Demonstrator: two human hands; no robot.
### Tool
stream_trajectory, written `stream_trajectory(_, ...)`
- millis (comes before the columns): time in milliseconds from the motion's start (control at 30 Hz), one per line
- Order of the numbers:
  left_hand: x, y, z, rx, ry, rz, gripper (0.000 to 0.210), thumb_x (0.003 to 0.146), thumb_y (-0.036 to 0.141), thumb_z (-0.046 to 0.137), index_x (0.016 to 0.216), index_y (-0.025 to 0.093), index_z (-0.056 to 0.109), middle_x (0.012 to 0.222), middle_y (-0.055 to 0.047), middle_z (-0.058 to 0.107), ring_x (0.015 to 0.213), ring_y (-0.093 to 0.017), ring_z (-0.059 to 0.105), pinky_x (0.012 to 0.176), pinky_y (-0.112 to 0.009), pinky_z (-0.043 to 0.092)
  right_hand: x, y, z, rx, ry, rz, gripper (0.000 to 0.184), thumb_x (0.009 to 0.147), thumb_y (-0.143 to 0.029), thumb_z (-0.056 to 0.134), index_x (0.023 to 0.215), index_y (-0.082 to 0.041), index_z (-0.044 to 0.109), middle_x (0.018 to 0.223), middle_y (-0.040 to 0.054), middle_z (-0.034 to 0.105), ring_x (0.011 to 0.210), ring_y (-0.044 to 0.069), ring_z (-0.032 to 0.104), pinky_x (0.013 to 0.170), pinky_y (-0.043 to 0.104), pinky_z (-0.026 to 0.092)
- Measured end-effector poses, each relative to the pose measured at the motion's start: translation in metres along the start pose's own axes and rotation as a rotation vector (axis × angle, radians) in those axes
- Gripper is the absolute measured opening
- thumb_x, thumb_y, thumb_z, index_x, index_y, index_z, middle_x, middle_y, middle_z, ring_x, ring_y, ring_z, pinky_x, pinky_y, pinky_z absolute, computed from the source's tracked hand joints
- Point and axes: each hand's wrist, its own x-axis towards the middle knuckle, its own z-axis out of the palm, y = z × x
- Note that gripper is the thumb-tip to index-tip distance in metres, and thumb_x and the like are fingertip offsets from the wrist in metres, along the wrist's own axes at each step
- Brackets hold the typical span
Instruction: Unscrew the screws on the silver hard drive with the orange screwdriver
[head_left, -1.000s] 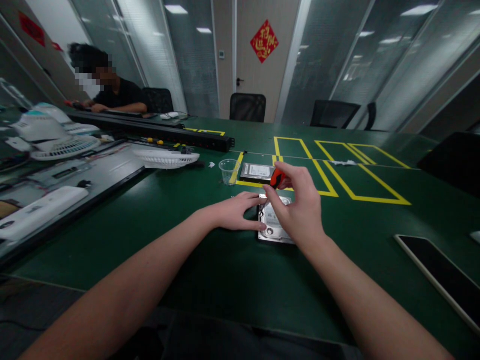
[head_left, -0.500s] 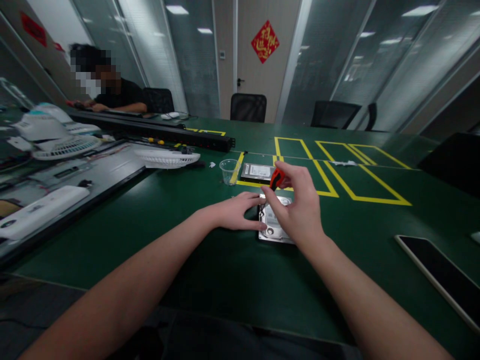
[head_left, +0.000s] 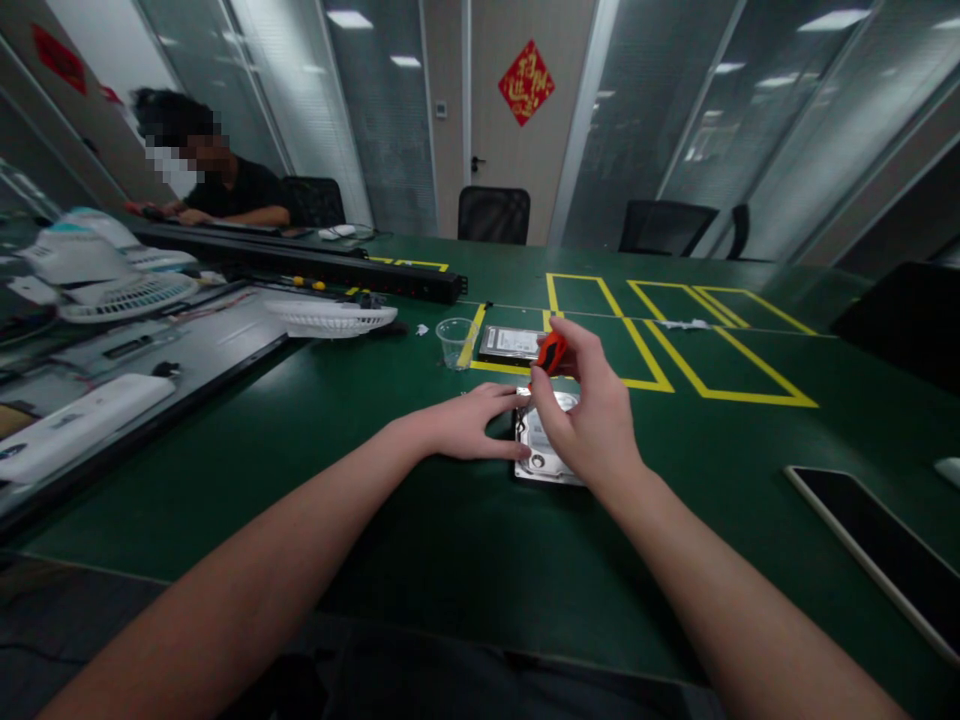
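A silver hard drive [head_left: 543, 464] lies flat on the green table in front of me. My left hand [head_left: 476, 420] steadies it at its left side, thumb and fingers spread apart along the edge. Above the drive, my right hand [head_left: 589, 400] grips a red and black screwdriver [head_left: 551, 353] between thumb and fingers. The screwdriver slants down toward the drive's upper left corner, close to my left fingertips. Its tip is too small to make out, and my right hand covers the drive's right part.
Behind the drive stand a clear plastic cup [head_left: 455, 345] and a second hard drive [head_left: 510, 343] by yellow tape outlines. Fan parts [head_left: 330, 318] and a large panel [head_left: 225, 325] fill the left. A phone-like slab [head_left: 874, 545] lies right. A person [head_left: 240, 195] sits at far left.
The screwdriver and my right fingers have turned slightly. My left hand and the hard drive hold their place; the whole view has shifted a little.
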Motion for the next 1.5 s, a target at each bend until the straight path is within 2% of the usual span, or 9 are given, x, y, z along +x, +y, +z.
stream_trajectory(267, 0.0001, 0.0000, 0.0015, 0.012, 0.015, 0.017, 0.103, 0.111, 0.091, 0.088, 0.193, 0.033, 0.064, 0.206, -0.018, 0.057, 0.195, -0.052, 0.048, 0.161, -0.074, 0.040, 0.0033, 0.0026, -0.0041, -0.060, 0.046, -0.028, 0.052, 0.114, -0.027, 0.085, 0.164, -0.031, 0.074, 0.134, 0.0100, 0.082, 0.105, 0.030, 0.081, 0.094, 0.051, 0.080)
stream_trajectory(367, 0.0001, -0.0017, 0.0014, 0.018, 0.011, 0.022, 0.106, 0.111, 0.094, 0.087, 0.194, 0.034, 0.062, 0.207, -0.017, 0.055, 0.196, -0.051, 0.047, 0.161, -0.073, 0.041, 0.0025, 0.0031, -0.0025, -0.033, 0.050, -0.040, 0.052, 0.115, -0.023, 0.081, 0.165, -0.031, 0.073, 0.136, 0.0106, 0.084, 0.109, 0.032, 0.083, 0.097, 0.054, 0.081)
stream_trajectory(567, 0.0014, -0.0017, 0.0018, -0.001, 0.003, 0.002, 0.109, 0.109, 0.091, 0.090, 0.196, 0.033, 0.060, 0.207, -0.020, 0.053, 0.196, -0.052, 0.047, 0.161, -0.074, 0.040, 0.0004, 0.0001, -0.0005, 0.009, 0.013, -0.034, 0.065, 0.118, -0.016, 0.069, 0.180, -0.032, 0.064, 0.155, 0.0144, 0.085, 0.125, 0.034, 0.088, 0.111, 0.059, 0.081)
stream_trajectory(733, 0.0007, 0.0011, 0.0011, 0.005, 0.012, 0.013, 0.105, 0.111, 0.091, 0.089, 0.195, 0.035, 0.063, 0.206, -0.019, 0.055, 0.194, -0.052, 0.049, 0.160, -0.074, 0.041, 0.0021, -0.0006, -0.0031, -0.030, 0.037, -0.045, 0.057, 0.116, -0.021, 0.077, 0.171, -0.033, 0.072, 0.144, 0.0118, 0.082, 0.118, 0.032, 0.084, 0.102, 0.053, 0.080)
stream_trajectory(867, 0.0003, 0.0034, -0.0002, 0.015, 0.006, 0.004, 0.104, 0.112, 0.090, 0.089, 0.194, 0.031, 0.063, 0.207, -0.020, 0.054, 0.195, -0.052, 0.049, 0.161, -0.075, 0.041, 0.0031, 0.0010, -0.0035, -0.045, 0.058, -0.031, 0.051, 0.115, -0.024, 0.082, 0.165, -0.033, 0.077, 0.137, 0.0105, 0.082, 0.111, 0.030, 0.082, 0.098, 0.050, 0.080)
stream_trajectory(1167, 0.0004, 0.0058, -0.0019, -0.002, -0.016, 0.001, 0.106, 0.111, 0.084, 0.092, 0.197, 0.032, 0.060, 0.210, -0.020, 0.050, 0.198, -0.052, 0.044, 0.163, -0.074, 0.038, 0.0007, -0.0005, 0.0002, -0.003, 0.015, -0.025, 0.063, 0.119, -0.017, 0.066, 0.181, -0.031, 0.065, 0.160, 0.0156, 0.086, 0.131, 0.036, 0.090, 0.118, 0.063, 0.080)
stream_trajectory(1267, 0.0015, 0.0045, -0.0002, 0.003, -0.002, 0.005, 0.104, 0.110, 0.083, 0.095, 0.195, 0.032, 0.062, 0.209, -0.019, 0.053, 0.196, -0.051, 0.047, 0.162, -0.073, 0.040, 0.0019, -0.0009, -0.0011, -0.015, 0.033, -0.043, 0.058, 0.118, -0.019, 0.071, 0.175, -0.030, 0.069, 0.152, 0.0147, 0.086, 0.130, 0.035, 0.088, 0.112, 0.060, 0.082)
stream_trajectory(1367, 0.0015, 0.0032, 0.0008, 0.013, 0.006, -0.008, 0.102, 0.110, 0.086, 0.093, 0.192, 0.031, 0.066, 0.208, -0.019, 0.054, 0.196, -0.052, 0.048, 0.162, -0.073, 0.041, 0.0034, -0.0003, -0.0033, -0.051, 0.060, -0.043, 0.051, 0.115, -0.023, 0.080, 0.166, -0.030, 0.075, 0.141, 0.0128, 0.083, 0.120, 0.033, 0.085, 0.102, 0.054, 0.082)
stream_trajectory(1500, 0.0000, 0.0018, 0.0002, 0.017, 0.001, 0.009, 0.105, 0.112, 0.089, 0.089, 0.195, 0.031, 0.061, 0.208, -0.020, 0.053, 0.197, -0.051, 0.045, 0.162, -0.074, 0.039, 0.0039, 0.0001, -0.0050, -0.074, 0.055, -0.022, 0.049, 0.116, -0.024, 0.080, 0.165, -0.031, 0.078, 0.137, 0.0114, 0.082, 0.112, 0.031, 0.082, 0.098, 0.052, 0.081)
